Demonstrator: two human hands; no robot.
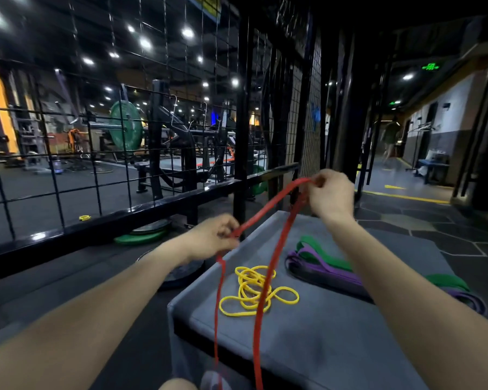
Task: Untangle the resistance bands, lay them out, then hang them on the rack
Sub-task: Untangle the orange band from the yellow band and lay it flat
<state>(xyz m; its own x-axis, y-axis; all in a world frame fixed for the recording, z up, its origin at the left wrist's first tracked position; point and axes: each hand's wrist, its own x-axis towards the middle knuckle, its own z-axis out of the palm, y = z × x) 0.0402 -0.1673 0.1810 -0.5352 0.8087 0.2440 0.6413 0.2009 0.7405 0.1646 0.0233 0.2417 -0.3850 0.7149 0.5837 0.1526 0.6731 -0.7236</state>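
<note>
Both hands pinch the red band (268, 204): left hand (219, 235) low and near, fingers curled tight on it; right hand (331, 192) higher and further out, fingertips nipped on the top of the loop. Neither grip has any slack in it

Key relation: the short run between the two grips slants up from left to right, and the rest of the loop hangs as two strands straight down from them, past the front edge of the counter (321, 342), toward the person. So the long axis is roughly vertical, below both grips

Yellow band (254, 288) sits in a knot on the counter directly under the grips, behind the right strand. I can't tell whether red touches it. Green band (330, 256) and purple band (321, 266) lie flat, right of that, under the right forearm

My read: red looks free of the pile; the wire rack (124, 130) is up and left, so the left hand is nearer
</note>
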